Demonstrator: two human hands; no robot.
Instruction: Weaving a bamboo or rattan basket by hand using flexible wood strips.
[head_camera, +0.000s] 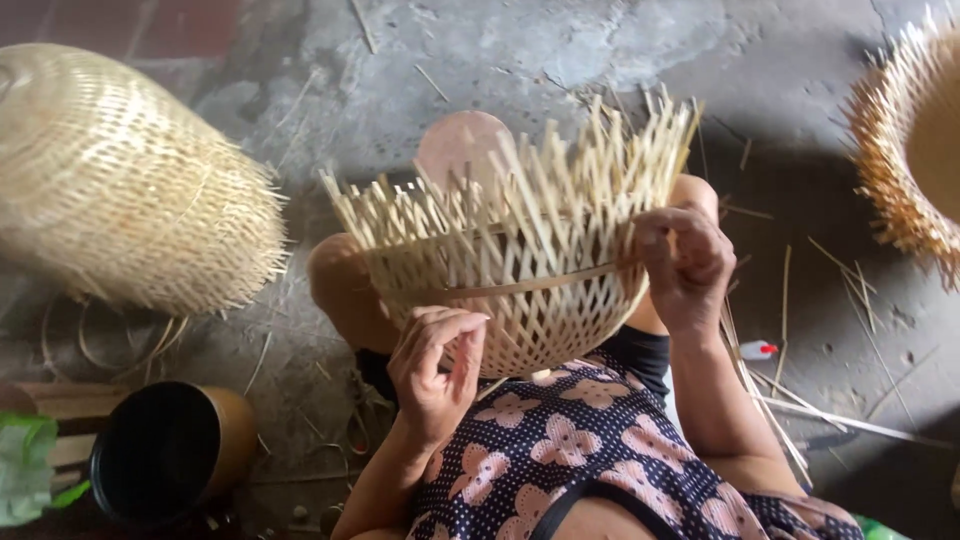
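The left hand is raised in front of the chest, wrist bent, its fingers curled inward with the tips pinched close to the thumb. The right hand sits higher and further out, knuckles toward the camera, fingers closed in a pinch. Both forearms are bare and angle up from the torso, elbows tucked low.

soft, even daylight falls on the grey floor, with a broad dim shadow at right and slight blur throughout.
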